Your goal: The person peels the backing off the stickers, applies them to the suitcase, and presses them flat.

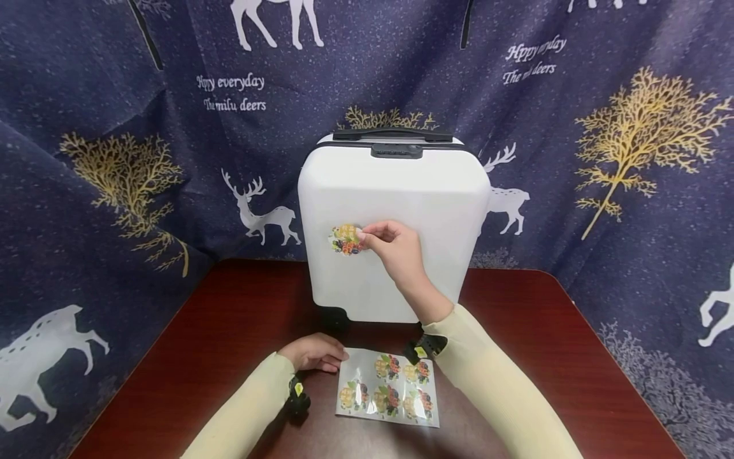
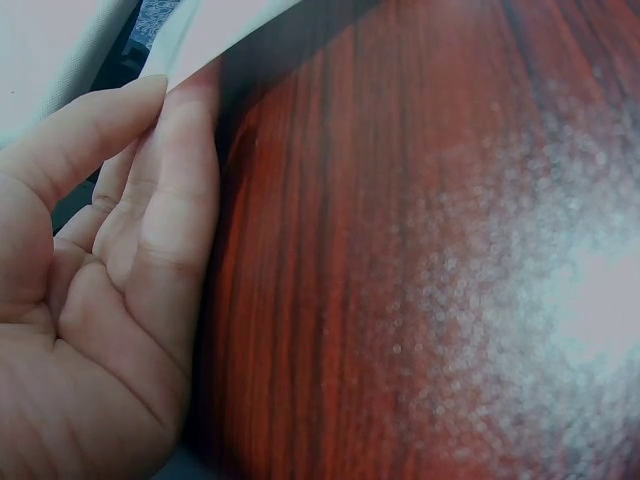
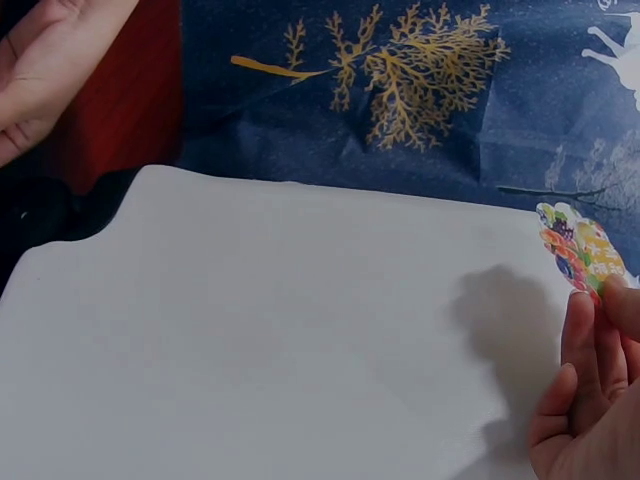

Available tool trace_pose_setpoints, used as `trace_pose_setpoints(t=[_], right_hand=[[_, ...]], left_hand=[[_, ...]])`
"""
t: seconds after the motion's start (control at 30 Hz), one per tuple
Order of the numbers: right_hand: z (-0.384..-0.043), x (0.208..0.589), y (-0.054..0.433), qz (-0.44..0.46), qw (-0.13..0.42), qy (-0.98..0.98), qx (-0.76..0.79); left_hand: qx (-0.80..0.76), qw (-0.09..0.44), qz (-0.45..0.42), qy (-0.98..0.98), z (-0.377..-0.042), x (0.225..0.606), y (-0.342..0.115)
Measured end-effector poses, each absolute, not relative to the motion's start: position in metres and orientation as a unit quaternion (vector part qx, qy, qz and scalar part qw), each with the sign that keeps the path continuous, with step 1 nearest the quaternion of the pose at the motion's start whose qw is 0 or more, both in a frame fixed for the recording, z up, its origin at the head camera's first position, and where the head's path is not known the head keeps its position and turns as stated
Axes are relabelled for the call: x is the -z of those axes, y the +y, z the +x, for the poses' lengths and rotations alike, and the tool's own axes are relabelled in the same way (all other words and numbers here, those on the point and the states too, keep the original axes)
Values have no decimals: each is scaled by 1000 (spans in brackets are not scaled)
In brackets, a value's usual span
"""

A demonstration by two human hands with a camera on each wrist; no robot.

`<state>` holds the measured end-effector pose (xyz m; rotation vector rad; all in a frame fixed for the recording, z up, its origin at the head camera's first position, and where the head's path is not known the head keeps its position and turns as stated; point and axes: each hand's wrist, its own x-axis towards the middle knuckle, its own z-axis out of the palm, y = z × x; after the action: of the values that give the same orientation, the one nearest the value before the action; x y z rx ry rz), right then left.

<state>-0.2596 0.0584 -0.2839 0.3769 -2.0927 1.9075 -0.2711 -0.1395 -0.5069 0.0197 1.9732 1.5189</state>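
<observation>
Between thumb and fingers my right hand (image 1: 398,252) pinches a colorful fruit-patterned sticker (image 1: 345,240) by its edge, in front of the left part of a white suitcase (image 1: 395,280). In the right wrist view the sticker (image 3: 580,245) stands off the suitcase's face (image 3: 280,330), and a shadow falls on the shell. My left hand (image 1: 314,352) holds the upper left corner of a sticker sheet (image 1: 367,359) on the table. Thumb and finger pinch that sheet's edge (image 2: 215,35) in the left wrist view. Several similar fruit stickers show on the sheet; its upper left spot is bare.
The suitcase stands upright at the back of a dark red wooden table (image 1: 539,357), its black handle (image 1: 392,134) on top and a black wheel (image 1: 334,317) at lower left. Behind hangs a navy curtain (image 1: 241,140) printed with deer and golden trees.
</observation>
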Motion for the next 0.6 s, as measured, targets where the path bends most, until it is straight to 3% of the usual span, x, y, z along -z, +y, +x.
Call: trace_pose_setpoints(t=[0.6], right_hand=[[-263,265,49,135,170,-730,-648]], left_hand=[[-578,320,4,750,-269,504,-140]])
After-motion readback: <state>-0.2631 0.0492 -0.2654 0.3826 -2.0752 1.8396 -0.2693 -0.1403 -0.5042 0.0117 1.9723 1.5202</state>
